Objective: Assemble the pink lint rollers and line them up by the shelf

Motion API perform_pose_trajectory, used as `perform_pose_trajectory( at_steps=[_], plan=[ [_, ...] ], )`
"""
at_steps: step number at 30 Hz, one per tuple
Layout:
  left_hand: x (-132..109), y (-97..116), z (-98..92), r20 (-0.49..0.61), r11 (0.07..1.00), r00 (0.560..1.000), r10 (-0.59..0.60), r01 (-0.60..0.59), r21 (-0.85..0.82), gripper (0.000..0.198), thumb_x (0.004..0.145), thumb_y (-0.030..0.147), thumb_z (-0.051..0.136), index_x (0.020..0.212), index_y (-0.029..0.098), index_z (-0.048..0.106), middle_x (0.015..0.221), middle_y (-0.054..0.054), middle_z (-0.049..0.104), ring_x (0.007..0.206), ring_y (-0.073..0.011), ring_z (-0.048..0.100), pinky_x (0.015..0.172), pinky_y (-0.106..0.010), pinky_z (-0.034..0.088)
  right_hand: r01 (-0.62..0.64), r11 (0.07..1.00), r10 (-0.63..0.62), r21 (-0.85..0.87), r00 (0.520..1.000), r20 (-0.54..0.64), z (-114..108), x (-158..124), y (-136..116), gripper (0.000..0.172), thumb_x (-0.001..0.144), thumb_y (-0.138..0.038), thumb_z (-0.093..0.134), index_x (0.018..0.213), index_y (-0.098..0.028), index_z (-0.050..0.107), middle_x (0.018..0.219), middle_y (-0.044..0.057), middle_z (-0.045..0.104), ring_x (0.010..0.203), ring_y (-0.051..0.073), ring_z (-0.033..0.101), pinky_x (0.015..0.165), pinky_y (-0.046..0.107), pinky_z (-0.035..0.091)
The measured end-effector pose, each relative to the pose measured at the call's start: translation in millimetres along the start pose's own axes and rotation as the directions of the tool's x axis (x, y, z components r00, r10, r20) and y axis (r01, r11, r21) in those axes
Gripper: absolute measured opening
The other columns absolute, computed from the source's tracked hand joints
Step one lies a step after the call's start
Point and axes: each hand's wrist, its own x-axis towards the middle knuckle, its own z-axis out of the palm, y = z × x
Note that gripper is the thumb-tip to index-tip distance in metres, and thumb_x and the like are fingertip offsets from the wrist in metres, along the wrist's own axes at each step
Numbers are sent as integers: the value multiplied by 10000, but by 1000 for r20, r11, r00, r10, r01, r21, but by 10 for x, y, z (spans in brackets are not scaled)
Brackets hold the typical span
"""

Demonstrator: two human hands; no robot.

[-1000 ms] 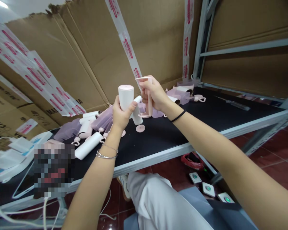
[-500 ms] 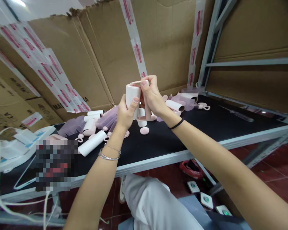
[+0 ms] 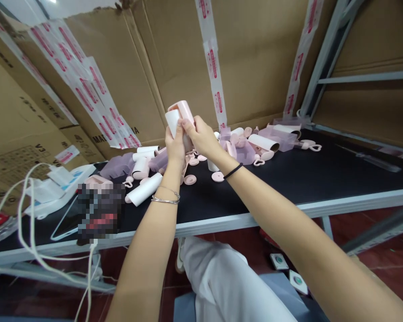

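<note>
Left hand: closed around a smooth white cylinder, thumb pressed along its side
Right hand: fingers curled narrowly on a pale pink, curved plastic holder; the far fingers are hidden, so their exact grip cannot be told
Cylinder and holder: raised above the black tabletop, both tilted, side by side and pressed close; how far one sits inside the other cannot be told
Below the hands: flat, round pink discs lying on the tabletop
Left of the hands: a white tube on its side, near translucent lilac plastic trays
Far right: a screwdriver with a clear handle, well apart from the hands
</note>
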Motion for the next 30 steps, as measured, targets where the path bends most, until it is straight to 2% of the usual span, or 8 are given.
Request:
perform_pose_trajectory(
  at_steps=[5, 9, 12, 15, 19, 25, 30],
  plan=[
    [22, -39, -53, 14, 998, 1000, -28, 27, 65, 495, 812, 649, 601, 940, 173, 651, 898, -64, 650, 858, -191, 670, 719, -285, 551, -29, 998, 29, -63, 1000, 6, 26, -53, 103, 548, 865, -749, 366, 898, -214, 480, 842, 82, 639, 904, 263, 648, 817, 393, 499],
    [-8, -24, -50, 24, 997, 998, -51, 50, 58, 529, 781, 688, 601, 925, 182, 651, 855, -77, 622, 937, -256, 667, 760, -350, 566, -30, 999, 31, 25, 999, -18, 65, -85, 182, 566, 854, -754, 381, 922, -208, 515, 831, 69, 641, 910, 247, 654, 809, 381, 511],
    [-15, -2, -52, 15, 995, 997, -77, 76, 61, 534, 799, 692, 574, 967, 190, 641, 891, -90, 614, 1019, -295, 651, 799, -395, 566, -77, 993, 74, 92, 997, 31, 118, -121, 213, 574, 855, -750, 379, 881, -200, 542, 790, 60, 632, 860, 225, 659, 770, 363, 526],
    [8, 25, -76, -12, 993, 996, -92, 92, 70, 510, 825, 672, 560, 920, 176, 635, 902, -90, 615, 1057, -289, 641, 850, -395, 556, -108, 990, 105, 94, 994, 35, 174, -176, 191, 546, 863, -728, 399, 880, -202, 544, 798, 58, 631, 847, 219, 662, 755, 359, 534],
    [64, 35, -120, -29, 987, 992, -124, 126, 103, 526, 864, 665, 509, 928, 157, 628, 934, -87, 606, 1095, -280, 633, 921, -407, 529, -93, 995, 93, 43, 996, 3, 205, -238, 108, 476, 904, -664, 401, 930, -207, 531, 850, 63, 640, 911, 229, 668, 808, 373, 532],
    [98, -5, -149, -21, 972, 980, -198, 199, 121, 567, 891, 669, 456, 1043, 144, 608, 1011, -99, 598, 1128, -277, 627, 976, -414, 504, -67, 994, 76, -87, 992, 105, 126, -246, 46, 395, 946, -551, 401, 892, -190, 551, 877, 82, 662, 960, 246, 666, 864, 386, 520],
    [146, -73, -231, -33, 972, 977, -208, 211, 104, 610, 852, 729, 450, 1044, 174, 614, 1003, -72, 612, 1084, -245, 647, 924, -375, 539, -11, 992, 34, -125, 983, 180, 120, -221, 56, 371, 953, -514, 400, 912, -178, 551, 902, 80, 678, 970, 241, 660, 882, 374, 507]
  ],
)
